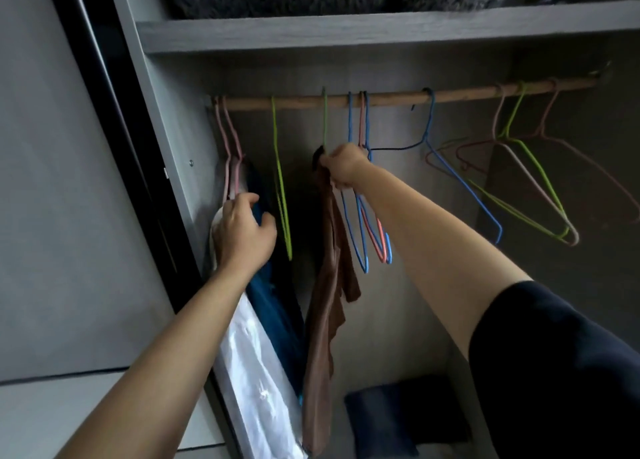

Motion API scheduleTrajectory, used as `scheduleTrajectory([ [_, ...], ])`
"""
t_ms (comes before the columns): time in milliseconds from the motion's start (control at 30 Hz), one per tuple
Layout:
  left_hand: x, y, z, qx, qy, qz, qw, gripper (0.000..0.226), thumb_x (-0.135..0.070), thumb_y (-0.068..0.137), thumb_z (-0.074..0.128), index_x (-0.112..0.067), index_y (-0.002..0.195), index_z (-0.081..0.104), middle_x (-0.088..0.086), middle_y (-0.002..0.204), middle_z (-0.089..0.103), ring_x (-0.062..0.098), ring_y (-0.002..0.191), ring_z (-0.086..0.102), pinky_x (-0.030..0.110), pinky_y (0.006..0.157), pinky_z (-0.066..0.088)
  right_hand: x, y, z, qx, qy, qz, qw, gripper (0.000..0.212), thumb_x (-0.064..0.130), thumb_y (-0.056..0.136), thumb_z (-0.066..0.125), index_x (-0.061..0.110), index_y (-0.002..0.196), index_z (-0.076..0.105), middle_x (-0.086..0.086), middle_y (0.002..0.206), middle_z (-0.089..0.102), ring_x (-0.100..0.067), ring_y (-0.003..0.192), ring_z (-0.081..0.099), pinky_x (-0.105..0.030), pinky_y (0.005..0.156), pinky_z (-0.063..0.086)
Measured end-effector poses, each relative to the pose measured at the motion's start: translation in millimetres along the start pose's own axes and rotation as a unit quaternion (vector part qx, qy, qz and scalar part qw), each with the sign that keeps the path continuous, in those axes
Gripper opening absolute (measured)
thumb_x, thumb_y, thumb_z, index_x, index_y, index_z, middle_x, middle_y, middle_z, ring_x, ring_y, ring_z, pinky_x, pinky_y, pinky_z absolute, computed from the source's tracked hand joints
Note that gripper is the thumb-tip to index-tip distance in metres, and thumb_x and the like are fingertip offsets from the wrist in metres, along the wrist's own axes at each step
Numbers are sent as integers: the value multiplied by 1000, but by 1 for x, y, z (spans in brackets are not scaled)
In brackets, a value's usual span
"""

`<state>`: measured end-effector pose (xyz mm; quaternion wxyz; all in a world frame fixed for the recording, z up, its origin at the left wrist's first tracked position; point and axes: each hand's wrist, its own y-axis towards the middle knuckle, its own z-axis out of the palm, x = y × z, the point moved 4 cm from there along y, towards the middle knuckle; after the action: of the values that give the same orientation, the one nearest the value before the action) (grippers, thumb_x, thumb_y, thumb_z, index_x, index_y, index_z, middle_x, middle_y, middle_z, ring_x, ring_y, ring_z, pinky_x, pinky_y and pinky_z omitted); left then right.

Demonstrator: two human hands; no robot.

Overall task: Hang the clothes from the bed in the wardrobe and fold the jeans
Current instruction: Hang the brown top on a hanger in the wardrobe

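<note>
With right hand (346,169) clamped on limp brown garment (329,285) at its thin green wire hanger (325,119), hooked over wooden rod (381,97), and left hand (242,233) curled round dark blue hanging garment (273,306), hold that aside and level the brown shoulders before letting go.

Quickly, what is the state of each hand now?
Left hand: grips the blue garment.
Right hand: grips the brown garment at its top.
</note>
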<state>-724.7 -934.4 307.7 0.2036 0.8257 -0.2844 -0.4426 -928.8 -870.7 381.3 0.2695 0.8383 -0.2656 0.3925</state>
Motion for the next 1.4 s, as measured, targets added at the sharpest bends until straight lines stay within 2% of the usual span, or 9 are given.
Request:
scheduleTrajectory([
  [233, -8, -3, 0, -6, 30, 15, 999, 34, -32, 95, 53, -15, 124, 60, 10, 121, 62, 31, 112, 57, 46, 102, 42, -35, -2, -7, -23, -50, -1, 998, 39, 37, 103, 48, 7, 86, 66, -4, 65, 66, -10, 47, 62, -25, 54, 54],
  [367, -20, -10, 1, -39, 19, 78, 996, 34, -34, 99, 49, -12, 122, 61, 10, 122, 61, 30, 108, 59, 47, 94, 47, -43, -20, -27, -92, -94, -78, 988, 36, 37, 100, 46, 10, 102, 70, -13, 93, 72, -27, 87, 69, -38, 79, 56],
  [433, -29, -20, 5, -55, 1, 136, 989, 32, -32, 99, 50, -10, 118, 63, 10, 116, 62, 29, 104, 60, 48, 90, 48, -49, -41, -39, -160, -129, -137, 969, 32, 37, 100, 46, 17, 114, 67, -7, 108, 69, -26, 99, 64, -34, 77, 50],
  [533, -43, -42, 14, -76, -43, 210, 974, 28, -26, 99, 51, -6, 112, 65, 11, 109, 63, 28, 99, 59, 48, 84, 48, -68, -78, -56, -251, -168, -193, 933, 27, 37, 100, 46, 25, 115, 65, 2, 112, 64, -25, 96, 64, -36, 73, 47],
  [667, -69, -73, 33, -67, -69, 289, 952, 30, -28, 100, 49, -6, 111, 65, 10, 112, 61, 28, 101, 57, 44, 87, 46, -113, -126, -77, -288, -187, -186, 921, 26, 38, 100, 46, 24, 116, 61, 5, 111, 60, -20, 80, 64, -39, 69, 51],
  [867, -128, -130, 75, -44, -156, 406, 899, 29, -29, 100, 50, -8, 112, 65, 8, 114, 61, 26, 101, 58, 40, 85, 43, -200, -217, -118, -344, -285, -82, 891, 30, 38, 99, 48, 26, 126, 54, 5, 121, 53, -18, 99, 62, -33, 68, 49],
  [1067, -183, -218, 125, 77, -211, 430, 875, 31, -30, 98, 50, -9, 117, 64, 9, 122, 59, 28, 108, 57, 45, 89, 43, -264, -346, -175, -359, -402, 57, 840, 43, 42, 102, 45, 20, 139, 47, -7, 146, 41, -27, 127, 47, -50, 101, 46],
  [1267, -267, -302, 130, 136, -210, 472, 845, 41, -36, 98, 48, -10, 129, 57, 13, 138, 51, 32, 127, 48, 47, 99, 35, -262, -504, -245, -411, -511, 146, 740, 49, 42, 99, 48, 17, 141, 46, -15, 153, 35, -35, 131, 43, -50, 102, 40],
  [1400, -323, -395, 117, 182, -237, 524, 797, 49, -42, 100, 38, -12, 137, 46, 17, 148, 39, 35, 137, 35, 52, 103, 30, -249, -645, -264, -412, -567, 227, 676, 52, 43, 99, 48, 16, 143, 47, -17, 156, 31, -38, 134, 40, -48, 103, 36],
])
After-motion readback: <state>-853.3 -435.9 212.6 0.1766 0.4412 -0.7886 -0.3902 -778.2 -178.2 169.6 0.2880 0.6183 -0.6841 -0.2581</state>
